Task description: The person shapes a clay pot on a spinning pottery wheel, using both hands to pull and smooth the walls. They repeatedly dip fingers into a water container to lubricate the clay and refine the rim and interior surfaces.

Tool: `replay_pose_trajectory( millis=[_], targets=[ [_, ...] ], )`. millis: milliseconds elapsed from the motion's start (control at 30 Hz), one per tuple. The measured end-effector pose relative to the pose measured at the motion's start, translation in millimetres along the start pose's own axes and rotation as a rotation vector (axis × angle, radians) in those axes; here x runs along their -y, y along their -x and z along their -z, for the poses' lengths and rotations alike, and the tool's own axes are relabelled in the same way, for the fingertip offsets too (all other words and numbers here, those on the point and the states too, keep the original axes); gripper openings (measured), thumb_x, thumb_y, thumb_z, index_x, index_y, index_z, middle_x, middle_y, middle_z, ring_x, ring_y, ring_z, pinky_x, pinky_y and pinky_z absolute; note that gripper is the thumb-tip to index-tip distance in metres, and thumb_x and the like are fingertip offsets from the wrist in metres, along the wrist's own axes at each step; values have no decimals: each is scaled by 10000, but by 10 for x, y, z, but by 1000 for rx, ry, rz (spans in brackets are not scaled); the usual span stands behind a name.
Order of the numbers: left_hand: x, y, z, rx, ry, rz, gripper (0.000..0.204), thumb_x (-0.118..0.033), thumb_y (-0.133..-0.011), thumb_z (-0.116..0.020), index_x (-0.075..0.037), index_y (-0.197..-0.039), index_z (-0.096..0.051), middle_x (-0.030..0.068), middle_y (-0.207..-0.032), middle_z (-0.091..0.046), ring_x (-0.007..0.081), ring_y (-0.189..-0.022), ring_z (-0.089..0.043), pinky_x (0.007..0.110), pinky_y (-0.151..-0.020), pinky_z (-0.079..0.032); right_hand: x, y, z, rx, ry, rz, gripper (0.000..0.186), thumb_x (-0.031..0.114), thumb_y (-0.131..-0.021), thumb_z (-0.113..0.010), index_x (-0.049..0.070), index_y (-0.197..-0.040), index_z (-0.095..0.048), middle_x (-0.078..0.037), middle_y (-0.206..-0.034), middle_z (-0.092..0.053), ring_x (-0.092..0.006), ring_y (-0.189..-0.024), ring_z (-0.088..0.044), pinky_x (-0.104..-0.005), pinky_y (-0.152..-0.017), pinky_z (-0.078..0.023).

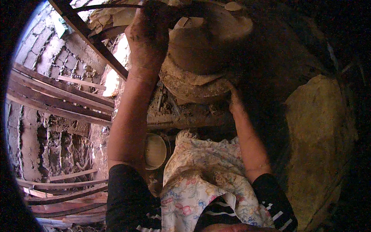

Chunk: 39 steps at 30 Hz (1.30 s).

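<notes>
In front of me is a large rounded, clay-coloured form (205, 50) with a rough, crumbly lower edge (193, 87). It looks like a clay vessel, but shadow hides much of it. My left hand (148, 36) is raised at the form's upper left, its fingers lost in the dark. A small flat pale piece (182, 22) shows just right of that hand. At the form's lower right edge is my right hand (233, 96), apparently touching it, with its fingers hidden in shadow. Whether either hand grips anything does not show.
A pale round container (155, 150) stands beside my left forearm. Dark wooden bars (96, 44) slant across the upper left. Planks (62, 96) and a block wall (42, 50) lie beyond. A yellowish sack-like surface (320, 154) is at right; a floral apron (201, 166) covers my lap.
</notes>
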State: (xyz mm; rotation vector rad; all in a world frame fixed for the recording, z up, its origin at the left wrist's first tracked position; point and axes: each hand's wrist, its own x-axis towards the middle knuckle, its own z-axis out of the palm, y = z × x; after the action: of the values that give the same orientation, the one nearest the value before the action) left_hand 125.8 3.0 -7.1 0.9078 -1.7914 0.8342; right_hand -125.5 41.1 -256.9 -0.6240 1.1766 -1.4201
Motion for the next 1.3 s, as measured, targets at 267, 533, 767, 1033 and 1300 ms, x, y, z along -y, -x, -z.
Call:
replay_pose_trajectory(
  millis=[267, 533, 767, 1033, 1300],
  targets=[
    [-23, -54, -28, -24, 201, 49, 173, 1, -771, -541, -46, -930, -592, 75, -878, -627, 223, -798, -626, 288, -712, -496, -43, -48, 24, 68, -75, -36, 701, 351, -718, -707, 89, -1302, -423, -102, -1310, -433, -276, -1203, -399, -453, -1002, -328],
    [-141, -39, -26, -16, 268, 214, 167, -19, -783, -535, -59, -939, -579, 97, -876, -621, 251, -770, -621, 303, -685, -491, 67, 110, -43, -2, 2, 19, 775, 373, -688, -726, 113, -1332, -383, -102, -1328, -413, -290, -1215, -381, -488, -973, -331],
    [-128, -44, 20, 42, -64, 28, 173, 2, -789, -518, -58, -928, -600, 95, -927, -615, 225, -862, -604, 284, -751, -473, 136, 153, -81, 11, 29, 4, 656, 405, -768, -633, 75, -1299, -435, -96, -1327, -430, -270, -1217, -392, -428, -1005, -317],
    [-124, 26, 60, -36, 375, 229, 168, 18, -794, -522, -28, -935, -601, 81, -922, -635, 187, -868, -612, 275, -782, -477, 94, 117, -99, 27, 52, 14, 639, 421, -793, -603, 60, -1295, -441, -95, -1333, -426, -266, -1221, -391, -407, -1032, -306],
    [210, 176, -73, -171, 837, 375, 146, -7, -861, -506, 6, -977, -594, 86, -962, -639, 179, -860, -602, 304, -793, -488, -83, -58, 93, 69, -25, -23, 800, 401, -684, -732, 102, -1337, -379, -101, -1328, -412, -293, -1217, -385, -466, -1004, -332]
  ],
)
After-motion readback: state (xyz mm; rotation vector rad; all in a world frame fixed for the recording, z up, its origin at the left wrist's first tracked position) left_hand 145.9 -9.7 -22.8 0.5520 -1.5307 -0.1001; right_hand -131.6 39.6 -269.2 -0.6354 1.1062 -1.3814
